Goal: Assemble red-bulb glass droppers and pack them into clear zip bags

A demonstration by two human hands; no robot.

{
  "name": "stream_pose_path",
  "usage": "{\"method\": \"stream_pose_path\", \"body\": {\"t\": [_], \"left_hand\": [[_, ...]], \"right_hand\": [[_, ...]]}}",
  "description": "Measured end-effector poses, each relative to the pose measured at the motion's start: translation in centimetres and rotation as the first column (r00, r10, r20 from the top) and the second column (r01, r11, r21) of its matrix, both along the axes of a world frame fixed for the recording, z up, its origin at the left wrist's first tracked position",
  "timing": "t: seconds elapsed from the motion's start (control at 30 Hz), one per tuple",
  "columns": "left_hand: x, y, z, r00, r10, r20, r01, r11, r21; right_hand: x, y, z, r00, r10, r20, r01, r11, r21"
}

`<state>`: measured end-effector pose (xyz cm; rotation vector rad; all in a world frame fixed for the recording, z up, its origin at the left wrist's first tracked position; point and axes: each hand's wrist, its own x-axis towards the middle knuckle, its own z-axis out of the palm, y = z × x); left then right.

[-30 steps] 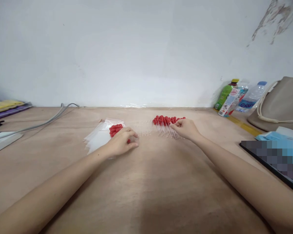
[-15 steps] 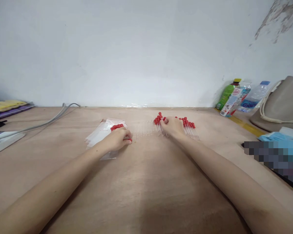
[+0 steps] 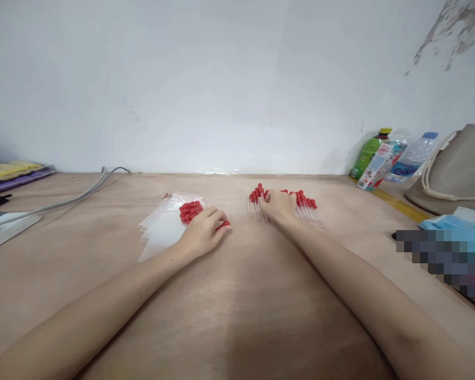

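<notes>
My left hand (image 3: 206,232) is pinched on a red rubber bulb (image 3: 224,224), just right of a heap of red bulbs (image 3: 189,211). That heap rests on a stack of clear plastic bags (image 3: 158,230). Between my hands, thin clear glass tubes (image 3: 237,208) lie side by side on the wooden table. My right hand (image 3: 277,206) is closed, its fingertips among the red-capped droppers (image 3: 309,208); it seems to grip one, though the fingers partly cover it. More droppers lie in a row on both sides of this hand.
Behind the table stands a white wall (image 3: 206,84). To the right are a green bottle (image 3: 368,154), other plastic bottles, a grey bag (image 3: 459,163) and a blue packet (image 3: 455,221). A grey cable (image 3: 83,195) and a yellow and purple item (image 3: 16,173) lie left.
My left hand has shifted right and slightly nearer with a red bulb, uncovering more of the heap. My right hand stays among the droppers, fingertips slightly lower.
</notes>
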<state>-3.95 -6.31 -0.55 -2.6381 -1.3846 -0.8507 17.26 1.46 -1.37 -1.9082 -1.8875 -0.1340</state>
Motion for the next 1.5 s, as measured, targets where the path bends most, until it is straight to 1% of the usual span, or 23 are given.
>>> {"method": "stream_pose_path", "body": {"t": [0.1,0.2,0.3,0.6,0.7,0.77,0.87,0.97,1.07,1.17,1.27,1.37,1.5], "left_hand": [[0.9,-0.9,-0.9,0.996,-0.071,0.047,0.070,0.997,0.008],[1.3,-1.3,-1.5,0.989,-0.102,0.103,0.104,0.995,-0.008],[1.3,-1.4,-1.7,0.986,-0.111,0.124,0.116,0.993,-0.031],[1.2,-1.3,-1.8,0.985,-0.104,0.139,0.113,0.992,-0.063],[1.2,-1.3,-1.9,0.985,-0.108,0.136,0.118,0.991,-0.066],[1.2,-1.3,-1.9,0.986,-0.107,0.129,0.116,0.991,-0.060],[1.2,-1.3,-1.9,0.987,-0.106,0.123,0.114,0.992,-0.061],[1.2,-1.3,-1.9,0.987,-0.098,0.125,0.108,0.992,-0.072],[1.3,-1.3,-1.9,0.987,-0.092,0.129,0.104,0.991,-0.086],[1.3,-1.3,-2.0,0.986,-0.084,0.141,0.099,0.990,-0.103],[1.2,-1.1,-2.1,0.984,-0.079,0.158,0.096,0.990,-0.104],[1.2,-1.0,-2.2,0.984,-0.076,0.162,0.085,0.995,-0.047],[1.0,-0.9,-2.2,0.986,-0.086,0.141,0.079,0.995,0.058]], "right_hand": [[0.7,0.2,0.0,1.000,-0.020,-0.010,0.020,1.000,-0.013],[1.4,0.4,0.1,0.996,-0.067,-0.053,0.067,0.998,0.011],[2.0,0.5,0.2,0.992,-0.092,-0.083,0.094,0.995,0.027],[2.4,0.2,0.0,0.995,-0.056,-0.078,0.058,0.998,0.022],[1.9,-0.1,0.1,0.997,-0.042,-0.070,0.046,0.997,0.059],[1.3,-0.4,0.0,0.999,-0.009,-0.044,0.013,0.997,0.079],[0.3,-0.6,-0.1,0.999,0.030,0.017,-0.030,0.998,0.050],[-0.3,-0.5,-0.2,0.999,0.008,0.051,-0.008,1.000,0.014],[-0.2,-0.4,-0.3,1.000,-0.001,0.026,0.000,1.000,0.026],[-0.3,-0.6,-0.3,0.998,0.057,-0.004,-0.056,0.996,0.067],[-1.1,-0.7,-0.4,0.992,0.117,0.044,-0.120,0.990,0.075],[-2.2,-0.7,-0.5,0.983,0.149,0.104,-0.155,0.986,0.055],[-3.1,-0.7,-0.6,0.981,0.142,0.135,-0.147,0.989,0.025]]}}
